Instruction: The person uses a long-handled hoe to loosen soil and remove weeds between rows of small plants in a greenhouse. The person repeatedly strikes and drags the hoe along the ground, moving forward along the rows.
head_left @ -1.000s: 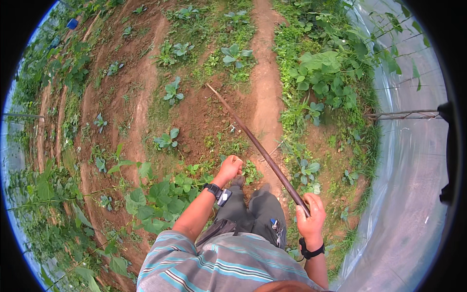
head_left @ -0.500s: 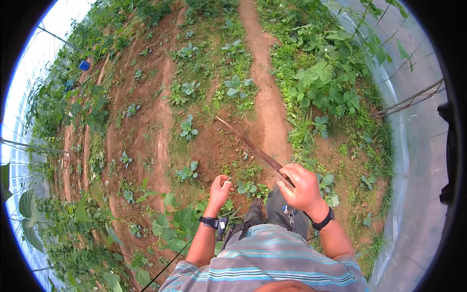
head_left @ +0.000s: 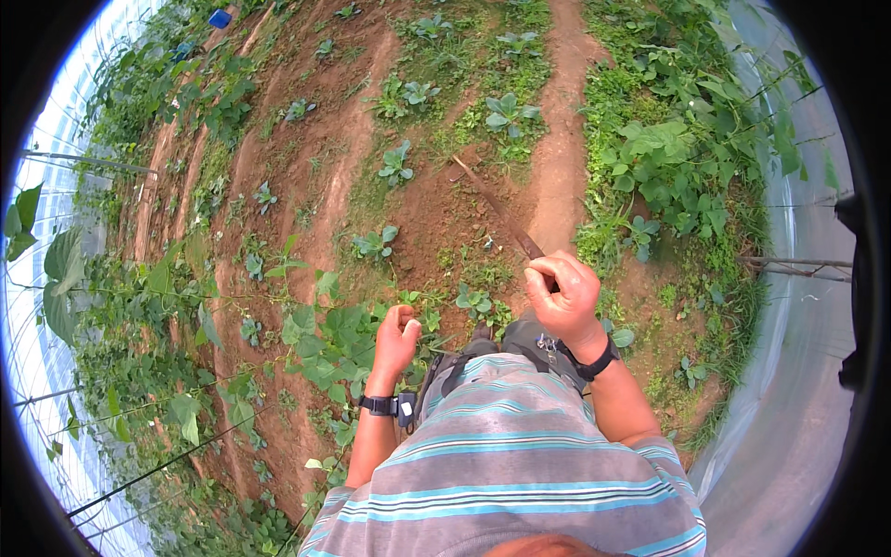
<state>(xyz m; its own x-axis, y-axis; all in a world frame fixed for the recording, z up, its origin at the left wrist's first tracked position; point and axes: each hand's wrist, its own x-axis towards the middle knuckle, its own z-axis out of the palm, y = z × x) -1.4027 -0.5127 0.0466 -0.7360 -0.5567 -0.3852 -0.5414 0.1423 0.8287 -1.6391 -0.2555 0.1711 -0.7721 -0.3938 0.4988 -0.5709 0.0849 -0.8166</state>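
Note:
My right hand (head_left: 566, 295) is closed round the near end of a long, thin brown stick (head_left: 501, 215). It slants away up and to the left, and its pale far tip is over the bare soil. My left hand (head_left: 397, 339) is held at waist height beside leafy vines, its fingers curled in toward the thumb; whether anything is between them I cannot make out. A small blue-green leafy seedling (head_left: 473, 299) grows on the ground between the hands. Another seedling (head_left: 375, 242) stands farther out, beyond my left hand.
A bare dirt path (head_left: 560, 139) runs away ahead, with weeds and bushy bean-like plants (head_left: 664, 162) on its right. Clear plastic sheeting (head_left: 798, 371) walls the right side. Climbing vines (head_left: 325, 348) and a dark line (head_left: 176, 455) cross at lower left.
The view has tilted, so the ground sits farther up and to the right. The stick stays in my right hand, looking steeper. My left hand has drawn back a little toward my body.

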